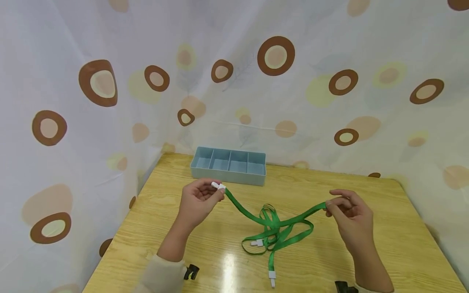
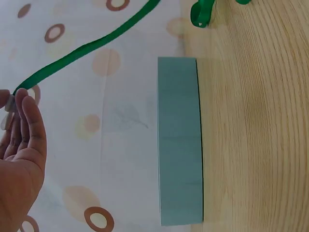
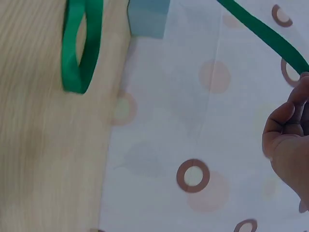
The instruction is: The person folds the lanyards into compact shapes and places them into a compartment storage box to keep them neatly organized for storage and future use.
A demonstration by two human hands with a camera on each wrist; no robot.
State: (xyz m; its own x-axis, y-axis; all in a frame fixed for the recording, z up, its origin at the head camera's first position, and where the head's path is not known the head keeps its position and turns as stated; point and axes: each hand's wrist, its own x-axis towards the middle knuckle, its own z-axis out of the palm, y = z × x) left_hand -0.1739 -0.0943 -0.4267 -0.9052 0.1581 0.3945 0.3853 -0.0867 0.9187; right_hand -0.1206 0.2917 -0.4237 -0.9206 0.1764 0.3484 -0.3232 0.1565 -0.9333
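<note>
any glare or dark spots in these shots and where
Head view: a bright glare patch on the wooden table near the bottom edge; left wrist view: the left hand looks dim against the pale patterned cloth; right wrist view: the right hand is shadowed too.

Green white-clipped lanyard (image 1: 256, 220) raised, sagging over tangled straps (image 1: 293, 241)

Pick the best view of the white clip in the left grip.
The head view: the white clip shows plainly in the left grip, ending the green strap. The left wrist view has it partly covered near the left edge; the right wrist view shows strap, but not this clip.
</note>
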